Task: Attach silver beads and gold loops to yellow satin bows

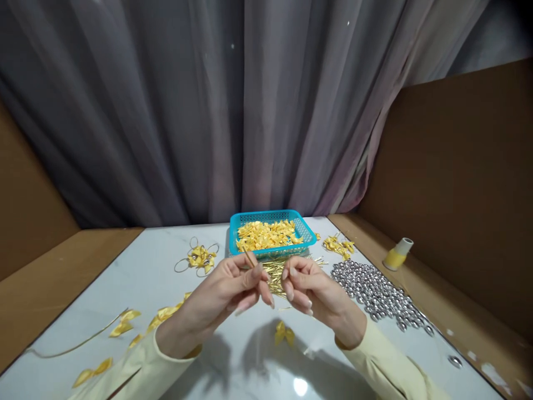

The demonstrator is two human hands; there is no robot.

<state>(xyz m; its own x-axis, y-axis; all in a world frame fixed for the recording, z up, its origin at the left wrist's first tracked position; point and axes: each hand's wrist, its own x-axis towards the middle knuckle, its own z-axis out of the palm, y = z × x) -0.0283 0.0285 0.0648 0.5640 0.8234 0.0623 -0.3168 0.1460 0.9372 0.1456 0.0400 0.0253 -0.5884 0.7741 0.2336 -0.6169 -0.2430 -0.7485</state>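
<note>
My left hand point(235, 283) is closed in a pinch, with a short end of thin gold cord point(249, 257) sticking up above the thumb. Level with it, a small gap away, my right hand point(310, 286) also pinches thumb against forefinger; whatever sits in that pinch is too thin to make out. Behind and between the hands lies a heap of gold strands point(277, 275). A single yellow ribbon bow point(284, 333) rests on the white table point(233, 355) just below my hands.
A blue basket point(308, 238) full of yellow bows stands at the back. Silver rings or beads point(375, 289) spread on the right, near a yellow thread spool point(395, 255). Bows with looped cords point(202, 258) and a long gold cord point(79, 350) lie left. Brown boards flank the table.
</note>
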